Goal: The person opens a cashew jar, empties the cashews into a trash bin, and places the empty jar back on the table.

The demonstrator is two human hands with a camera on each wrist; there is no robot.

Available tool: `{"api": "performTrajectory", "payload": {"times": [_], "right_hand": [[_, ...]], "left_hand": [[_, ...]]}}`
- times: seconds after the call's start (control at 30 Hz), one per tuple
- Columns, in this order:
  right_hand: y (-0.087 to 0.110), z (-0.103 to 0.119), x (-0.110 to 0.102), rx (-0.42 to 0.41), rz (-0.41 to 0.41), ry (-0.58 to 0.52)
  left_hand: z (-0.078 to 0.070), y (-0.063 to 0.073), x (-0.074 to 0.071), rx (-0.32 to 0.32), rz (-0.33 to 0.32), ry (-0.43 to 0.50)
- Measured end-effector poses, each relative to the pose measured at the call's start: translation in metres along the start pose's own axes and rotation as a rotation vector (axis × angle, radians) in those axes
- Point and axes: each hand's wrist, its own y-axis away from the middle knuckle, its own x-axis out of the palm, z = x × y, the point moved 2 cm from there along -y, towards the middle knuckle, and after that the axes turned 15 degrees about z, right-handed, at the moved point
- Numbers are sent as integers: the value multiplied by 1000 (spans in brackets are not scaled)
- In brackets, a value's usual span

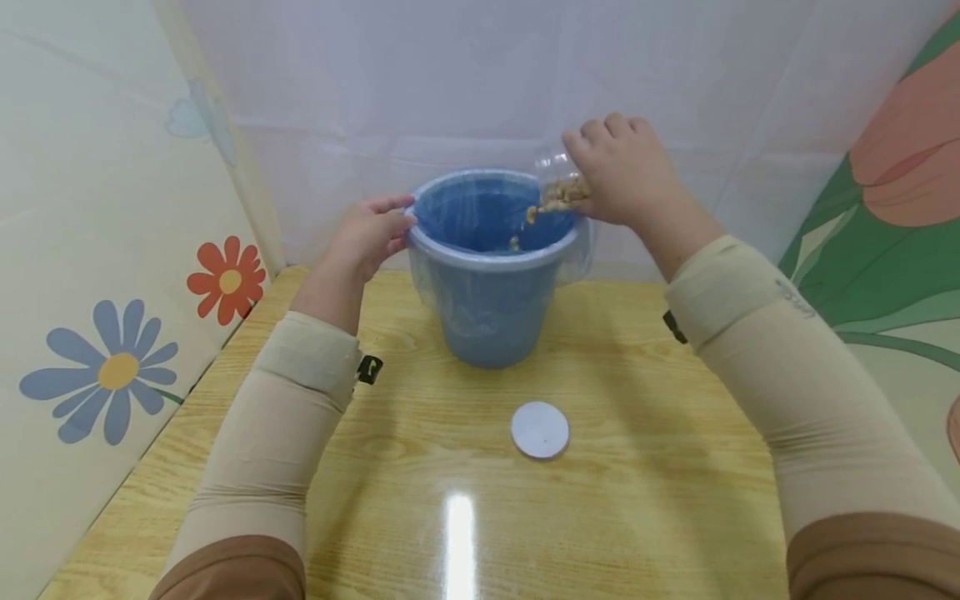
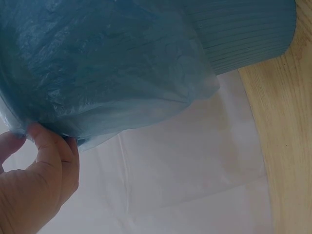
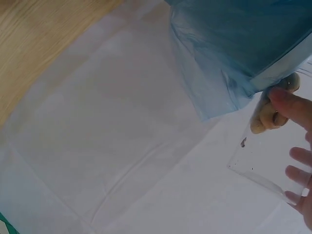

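Note:
A blue trash bin stands upright at the back of the table, a thin clear-blue plastic bag lining it and folded down over its rim. My left hand grips the rim at the left, thumb and fingers on either side of the bag's edge. Over the right side of the bin, my right hand holds a clear jar tipped on its side, mouth toward the bin. Tan nut-like pieces lie inside the jar, and a few drop from its mouth into the bin.
A round white disc, like a lid, lies on the wood-grain table in front of the bin. White sheeting hangs close behind the bin. Flower-printed panels stand along both sides.

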Motion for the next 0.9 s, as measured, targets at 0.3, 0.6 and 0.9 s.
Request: {"api": "performTrajectory", "payload": {"times": [0.3, 0.6, 0.9], "right_hand": [[-1, 0, 4, 13, 6, -1], [-1, 1, 3, -1, -6, -27], [0, 0, 2, -31, 16, -25]], "left_hand": [[0, 0, 0, 4, 0, 9], [0, 0, 1, 3, -2, 6], [-1, 0, 1, 2, -9, 3]]}}
